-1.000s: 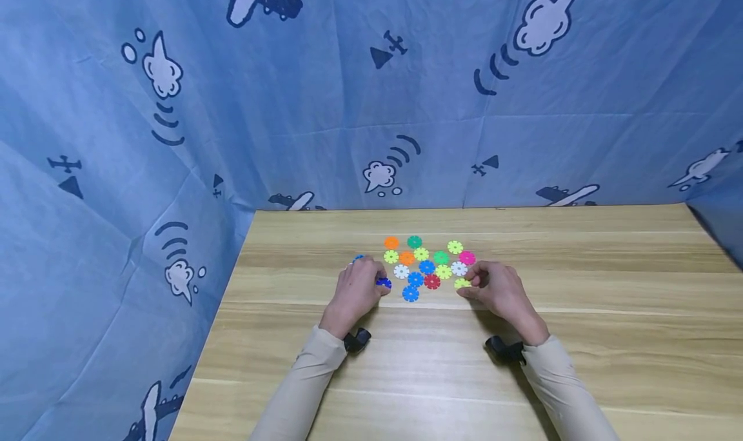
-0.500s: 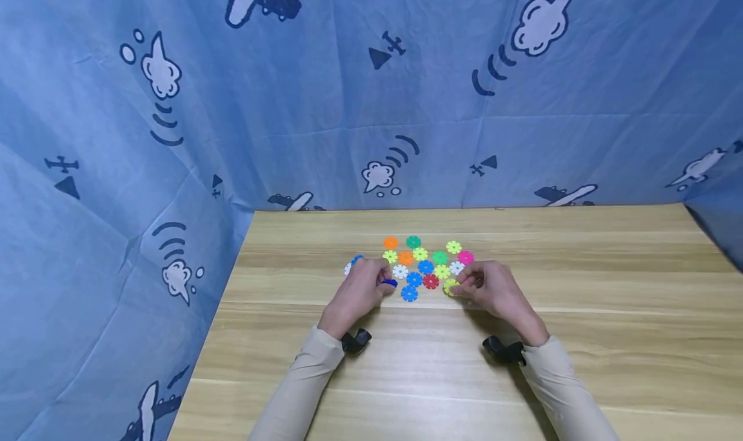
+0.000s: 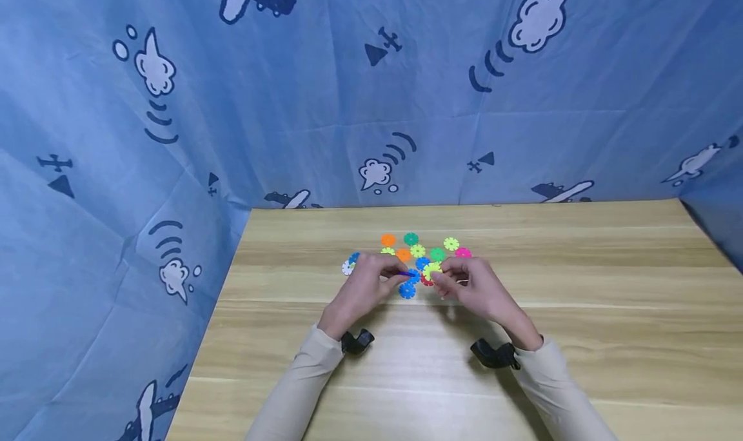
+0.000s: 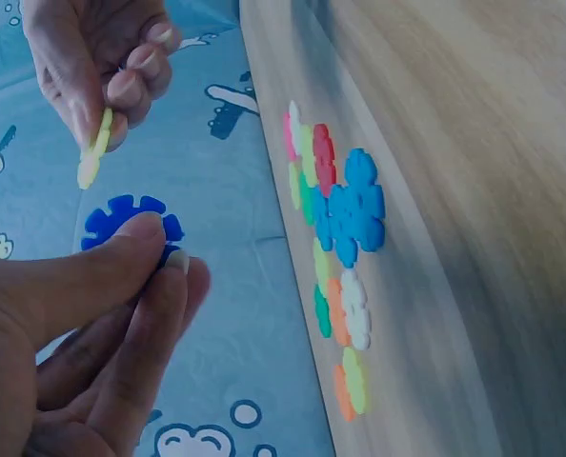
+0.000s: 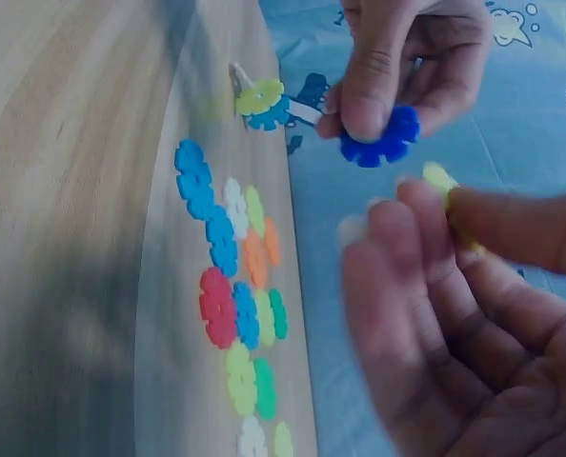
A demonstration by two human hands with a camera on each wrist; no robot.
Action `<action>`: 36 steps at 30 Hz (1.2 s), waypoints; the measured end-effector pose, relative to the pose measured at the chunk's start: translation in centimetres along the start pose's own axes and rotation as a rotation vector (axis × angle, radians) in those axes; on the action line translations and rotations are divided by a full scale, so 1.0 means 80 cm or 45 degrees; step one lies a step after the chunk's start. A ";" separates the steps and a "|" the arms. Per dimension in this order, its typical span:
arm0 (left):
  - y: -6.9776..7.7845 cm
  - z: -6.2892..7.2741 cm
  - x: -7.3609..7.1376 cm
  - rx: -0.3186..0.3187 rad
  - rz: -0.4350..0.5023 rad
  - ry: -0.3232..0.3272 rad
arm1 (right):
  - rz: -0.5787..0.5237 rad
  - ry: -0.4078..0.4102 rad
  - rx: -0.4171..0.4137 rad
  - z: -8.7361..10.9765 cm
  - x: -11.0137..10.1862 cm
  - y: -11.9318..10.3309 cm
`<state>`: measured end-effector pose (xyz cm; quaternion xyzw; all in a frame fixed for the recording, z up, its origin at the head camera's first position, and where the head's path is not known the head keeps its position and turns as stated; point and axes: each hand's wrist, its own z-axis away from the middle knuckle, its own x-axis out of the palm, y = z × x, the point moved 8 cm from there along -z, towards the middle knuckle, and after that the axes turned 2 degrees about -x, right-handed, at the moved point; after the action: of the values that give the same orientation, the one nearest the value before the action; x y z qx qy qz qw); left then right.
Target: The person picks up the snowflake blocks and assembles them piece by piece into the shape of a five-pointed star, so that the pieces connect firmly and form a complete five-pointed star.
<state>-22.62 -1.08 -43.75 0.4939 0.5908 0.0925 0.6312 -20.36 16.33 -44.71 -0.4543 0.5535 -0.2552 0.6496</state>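
My left hand [image 3: 366, 283] pinches a dark blue notched plastic disc [image 4: 135, 224] between thumb and fingers, raised above the table. Facing it, my right hand [image 3: 478, 289] pinches a yellow notched disc [image 3: 432, 271], seen nearly edge-on in the left wrist view. The two discs are close together but apart. Below and behind the hands lie loose discs of the same kind, among them a light blue disc [image 3: 407, 291], a red disc [image 5: 218, 307] and an orange disc [image 3: 388, 240]. My hands hide some of them in the head view.
The discs lie on a wood-grain table [image 3: 580, 338]. A small cluster with a white disc [image 3: 347, 268] and a blue one sits left of my left hand. A blue printed cloth [image 3: 325, 93] hangs behind the table and along its left side.
Both hands have lifted from the table and come toward each other, the left bringing the dark blue disc and the right the yellow one. The cluster at the left has come into view.
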 end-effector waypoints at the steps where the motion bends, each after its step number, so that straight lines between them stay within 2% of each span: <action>1: 0.002 0.001 0.000 0.015 0.003 0.001 | -0.009 -0.016 -0.006 0.001 0.003 -0.001; 5: 0.008 0.003 0.003 0.059 -0.011 -0.005 | -0.043 -0.059 -0.010 0.003 0.011 -0.002; 11: 0.015 0.005 0.005 0.131 -0.041 0.000 | -0.050 -0.055 -0.042 0.003 0.015 -0.004; 18: 0.022 0.006 0.000 0.205 -0.052 0.062 | -0.054 -0.049 -0.062 0.001 0.016 -0.007; 27: 0.043 0.011 -0.004 0.455 -0.191 0.139 | -0.020 0.019 -0.083 0.000 0.010 -0.014; 32: 0.049 0.011 -0.009 0.507 -0.205 0.204 | -0.081 0.053 -0.072 0.000 0.009 -0.015; 36: 0.054 0.013 -0.010 0.534 -0.255 0.190 | -0.052 0.049 -0.114 0.000 0.009 -0.017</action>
<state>-19.95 -0.05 -40.29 0.5450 0.6880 -0.0588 0.4755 -19.93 15.11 -43.84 -0.4891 0.5674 -0.2522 0.6126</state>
